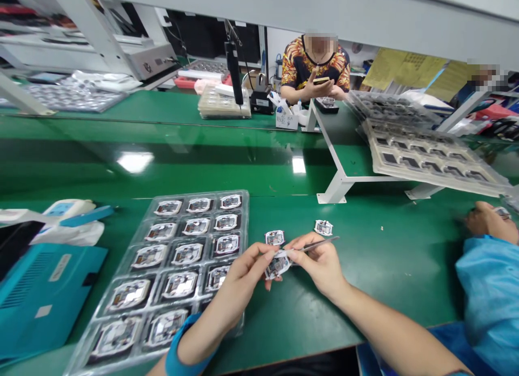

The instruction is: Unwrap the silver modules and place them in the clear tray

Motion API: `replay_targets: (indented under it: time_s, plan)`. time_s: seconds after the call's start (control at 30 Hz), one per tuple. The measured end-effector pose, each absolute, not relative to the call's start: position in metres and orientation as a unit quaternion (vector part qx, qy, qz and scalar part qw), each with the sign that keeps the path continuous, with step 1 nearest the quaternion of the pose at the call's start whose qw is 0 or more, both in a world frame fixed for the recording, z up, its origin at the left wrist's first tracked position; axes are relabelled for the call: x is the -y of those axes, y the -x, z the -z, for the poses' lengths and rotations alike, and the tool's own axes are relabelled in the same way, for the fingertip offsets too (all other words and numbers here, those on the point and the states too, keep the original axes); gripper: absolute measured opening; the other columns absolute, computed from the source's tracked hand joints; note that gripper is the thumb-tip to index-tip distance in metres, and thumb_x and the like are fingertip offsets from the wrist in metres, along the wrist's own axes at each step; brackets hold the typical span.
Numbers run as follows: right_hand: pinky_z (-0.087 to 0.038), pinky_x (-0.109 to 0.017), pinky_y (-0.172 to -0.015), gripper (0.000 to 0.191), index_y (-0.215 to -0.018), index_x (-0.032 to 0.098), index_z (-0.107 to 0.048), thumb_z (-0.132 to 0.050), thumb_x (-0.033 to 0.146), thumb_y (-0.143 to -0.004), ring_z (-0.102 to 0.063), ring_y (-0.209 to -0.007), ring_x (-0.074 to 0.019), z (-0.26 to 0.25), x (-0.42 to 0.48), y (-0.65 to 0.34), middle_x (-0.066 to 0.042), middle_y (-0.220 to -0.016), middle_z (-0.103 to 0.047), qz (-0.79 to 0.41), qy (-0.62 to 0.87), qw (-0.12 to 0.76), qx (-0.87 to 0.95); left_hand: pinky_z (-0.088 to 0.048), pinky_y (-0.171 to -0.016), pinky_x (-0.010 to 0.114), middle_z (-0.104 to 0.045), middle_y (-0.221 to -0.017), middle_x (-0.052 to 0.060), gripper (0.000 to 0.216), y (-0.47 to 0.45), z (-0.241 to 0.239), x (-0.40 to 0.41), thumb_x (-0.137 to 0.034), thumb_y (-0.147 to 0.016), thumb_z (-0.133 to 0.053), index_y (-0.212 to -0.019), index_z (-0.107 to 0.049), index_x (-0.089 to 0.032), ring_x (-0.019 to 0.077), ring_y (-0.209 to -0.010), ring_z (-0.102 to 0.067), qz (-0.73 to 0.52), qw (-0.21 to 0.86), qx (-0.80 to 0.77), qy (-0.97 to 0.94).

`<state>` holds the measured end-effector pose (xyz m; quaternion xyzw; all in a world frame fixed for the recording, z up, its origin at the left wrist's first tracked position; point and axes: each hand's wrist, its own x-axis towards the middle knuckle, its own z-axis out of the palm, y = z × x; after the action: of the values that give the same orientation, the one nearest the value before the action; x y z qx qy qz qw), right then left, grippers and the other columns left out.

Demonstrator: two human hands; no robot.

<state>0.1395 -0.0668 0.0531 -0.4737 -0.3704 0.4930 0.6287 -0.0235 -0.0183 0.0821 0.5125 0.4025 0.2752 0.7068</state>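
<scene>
My left hand point(254, 265) pinches a small watch-like electronic module point(277, 265) with a pale frame and a circuit board inside, held above the green bench. In my right hand point(318, 259) is a pair of thin metal tweezers point(320, 243), its other end at the module's upper edge. Just beyond my fingers a second module point(274, 237) lies on the bench. A third module point(323, 227) rests farther right. Left of my hands, a clear plastic tray point(157, 277) holds several similar modules in rows of pockets.
A teal machine point(44, 300) stands at the left. At right, a co-worker's hand point(488, 220) holds a part. Stacked trays point(438, 154) lie on a raised shelf point(352, 162). Across the bench, a person point(316, 67) holds a phone point(321, 80). A dark hanging tool point(234, 70) is above.
</scene>
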Motion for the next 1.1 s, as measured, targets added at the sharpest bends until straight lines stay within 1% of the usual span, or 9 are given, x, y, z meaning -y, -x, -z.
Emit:
replay_targets:
  time_s: [0.07,0.13,0.27,0.33,0.43,0.6,0.7,0.9,1.1]
  plan:
    - [-0.057,-0.028,-0.073,0.022,-0.079,0.02,-0.066,-0.082,0.036,-0.076,-0.071,-0.079,-0.0156,-0.055,0.068,-0.139,-0.003,-0.085,-0.076,-0.485,0.464,0.633,0.386,-0.044,-0.053,0.024,-0.062,-0.07,0.0,0.03,0.023,-0.082,0.018,-0.047,-0.085,-0.066,-0.089,-0.065,-0.017,0.0147,-0.062,-0.057,-0.271,0.709,-0.407,-0.508]
    - [-0.057,-0.029,-0.075,0.017,-0.078,0.021,-0.067,-0.08,0.031,-0.079,-0.071,-0.08,-0.0159,-0.058,0.069,-0.139,-0.003,-0.085,-0.076,-0.452,0.462,0.635,0.424,-0.043,-0.051,0.023,-0.062,-0.07,-0.001,0.032,0.023,-0.081,0.017,-0.048,-0.083,-0.068,-0.089,-0.064,-0.016,0.0147,-0.062,-0.058,-0.269,0.712,-0.41,-0.502]
    - [-0.055,-0.037,-0.082,0.009,-0.077,0.023,-0.069,-0.076,0.022,-0.082,-0.072,-0.082,-0.0185,-0.064,0.071,-0.143,-0.003,-0.083,-0.077,-0.314,0.44,0.629,0.559,-0.04,-0.046,0.021,-0.061,-0.066,-0.001,0.035,0.024,-0.079,0.015,-0.049,-0.081,-0.07,-0.089,-0.064,-0.016,0.0125,-0.056,-0.055,-0.268,0.706,-0.425,-0.499]
    - [-0.054,-0.039,-0.083,0.009,-0.08,0.024,-0.07,-0.074,0.017,-0.083,-0.072,-0.083,-0.019,-0.066,0.071,-0.146,-0.003,-0.085,-0.078,-0.258,0.417,0.616,0.617,-0.038,-0.045,0.02,-0.061,-0.062,-0.002,0.036,0.024,-0.079,0.015,-0.05,-0.08,-0.07,-0.089,-0.064,-0.015,0.0121,-0.054,-0.054,-0.266,0.704,-0.431,-0.498]
    - [-0.054,-0.038,-0.083,0.015,-0.086,0.026,-0.071,-0.071,0.011,-0.084,-0.073,-0.085,-0.0188,-0.067,0.071,-0.148,-0.002,-0.088,-0.078,-0.221,0.406,0.598,0.655,-0.036,-0.044,0.019,-0.06,-0.059,-0.002,0.036,0.025,-0.078,0.015,-0.049,-0.08,-0.07,-0.088,-0.065,-0.015,0.0111,-0.051,-0.052,-0.257,0.705,-0.435,-0.497]
    - [-0.054,-0.036,-0.081,0.009,-0.084,0.023,-0.071,-0.069,0.015,-0.087,-0.073,-0.082,-0.018,-0.064,0.069,-0.148,-0.002,-0.085,-0.078,-0.21,0.401,0.609,0.651,-0.035,-0.044,0.018,-0.058,-0.06,-0.003,0.036,0.024,-0.079,0.016,-0.05,-0.078,-0.07,-0.087,-0.065,-0.015,0.0103,-0.05,-0.052,-0.246,0.704,-0.444,-0.497]
    - [-0.055,-0.033,-0.08,0.007,-0.082,0.021,-0.07,-0.071,0.016,-0.087,-0.072,-0.082,-0.0165,-0.063,0.068,-0.148,-0.003,-0.084,-0.077,-0.238,0.412,0.622,0.622,-0.035,-0.043,0.018,-0.058,-0.065,-0.003,0.037,0.023,-0.08,0.016,-0.051,-0.077,-0.069,-0.086,-0.066,-0.016,0.011,-0.053,-0.055,-0.242,0.705,-0.447,-0.495]
    - [-0.057,-0.029,-0.077,0.009,-0.079,0.02,-0.067,-0.072,0.021,-0.086,-0.072,-0.082,-0.015,-0.065,0.07,-0.149,-0.003,-0.084,-0.076,-0.292,0.463,0.598,0.586,-0.036,-0.045,0.018,-0.057,-0.066,-0.003,0.037,0.025,-0.075,0.016,-0.052,-0.079,-0.065,-0.088,-0.065,-0.016,0.0103,-0.053,-0.053,-0.229,0.697,-0.444,-0.514]
    - [-0.058,-0.029,-0.079,0.008,-0.08,0.02,-0.067,-0.072,0.021,-0.086,-0.073,-0.083,-0.0146,-0.069,0.071,-0.149,-0.003,-0.084,-0.077,-0.286,0.471,0.582,0.599,-0.035,-0.047,0.019,-0.056,-0.067,-0.004,0.042,0.027,-0.074,0.015,-0.056,-0.079,-0.064,-0.089,-0.064,-0.016,0.0087,-0.051,-0.05,-0.202,0.689,-0.437,-0.542]
